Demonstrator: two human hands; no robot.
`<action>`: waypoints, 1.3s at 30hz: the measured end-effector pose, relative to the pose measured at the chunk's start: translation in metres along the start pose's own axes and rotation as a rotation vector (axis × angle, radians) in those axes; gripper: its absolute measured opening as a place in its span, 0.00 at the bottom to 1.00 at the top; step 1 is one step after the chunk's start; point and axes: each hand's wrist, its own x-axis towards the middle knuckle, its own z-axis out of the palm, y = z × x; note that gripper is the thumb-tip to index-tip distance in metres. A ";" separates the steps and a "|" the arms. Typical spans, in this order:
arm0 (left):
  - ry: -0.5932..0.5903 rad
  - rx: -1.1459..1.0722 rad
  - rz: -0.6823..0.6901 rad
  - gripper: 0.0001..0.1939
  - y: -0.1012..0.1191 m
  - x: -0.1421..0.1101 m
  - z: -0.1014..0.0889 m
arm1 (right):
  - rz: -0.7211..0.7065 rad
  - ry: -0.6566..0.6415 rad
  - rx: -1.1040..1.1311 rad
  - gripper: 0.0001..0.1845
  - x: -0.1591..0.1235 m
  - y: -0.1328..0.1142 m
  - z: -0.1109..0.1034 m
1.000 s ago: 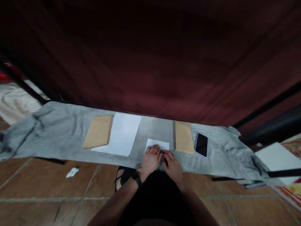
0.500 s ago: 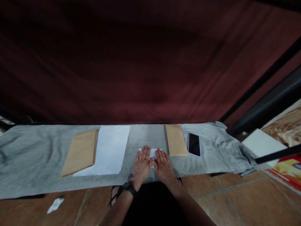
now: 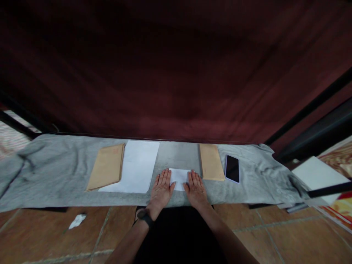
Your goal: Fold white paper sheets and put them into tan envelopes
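A small folded white paper (image 3: 179, 179) lies on the grey cloth near the front edge. My left hand (image 3: 162, 187) rests flat on its left side, fingers stretched out, a dark watch on the wrist. Flat on its right side lies my right hand (image 3: 195, 187), fingers also out straight. The middle of the paper shows between both hands. To the left is a stack of white sheets (image 3: 141, 165), partly covered by a stack of large brown envelopes (image 3: 107, 165). Right of my hands is a stack of smaller brown envelopes (image 3: 211, 161).
A phone (image 3: 232, 168) lies face up right of the small envelopes. The grey cloth (image 3: 60, 165) covers the long surface, with a dark red curtain (image 3: 176, 91) behind it. Black poles stand at the right. A crumpled white tissue (image 3: 77, 221) is on the tiled floor.
My hands have slid apart, the left to the left and the right to the right, showing more of the folded paper between them. The whole view has shifted slightly.
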 end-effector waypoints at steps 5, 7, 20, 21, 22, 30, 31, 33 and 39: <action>-0.014 0.010 -0.013 0.32 0.001 0.000 0.000 | 0.006 0.016 -0.008 0.33 -0.006 0.003 -0.001; -0.025 0.015 -0.019 0.32 0.001 0.000 0.000 | -0.013 0.042 -0.005 0.33 -0.013 0.006 -0.002; 0.007 -0.001 0.006 0.31 0.001 -0.002 -0.004 | -0.042 0.056 0.045 0.24 0.017 0.009 -0.017; 0.015 -0.007 0.004 0.31 0.001 -0.002 -0.004 | -0.040 0.022 0.042 0.24 0.026 0.007 -0.019; 0.021 -0.014 0.002 0.31 0.000 -0.002 -0.004 | -0.038 -0.013 0.041 0.24 0.034 0.006 -0.021; 0.065 -0.056 0.015 0.30 0.001 -0.006 -0.006 | 0.112 -0.136 0.360 0.18 0.062 0.016 -0.024; 0.071 -0.070 0.018 0.30 0.002 -0.007 -0.007 | 0.121 -0.138 0.393 0.16 0.064 0.020 -0.025; 0.091 -0.122 0.012 0.30 0.002 -0.010 -0.010 | 0.143 -0.143 0.455 0.13 0.069 0.026 -0.029; 0.200 -0.521 -0.183 0.29 -0.003 -0.015 -0.012 | 0.264 -0.142 0.737 0.10 0.070 0.038 -0.045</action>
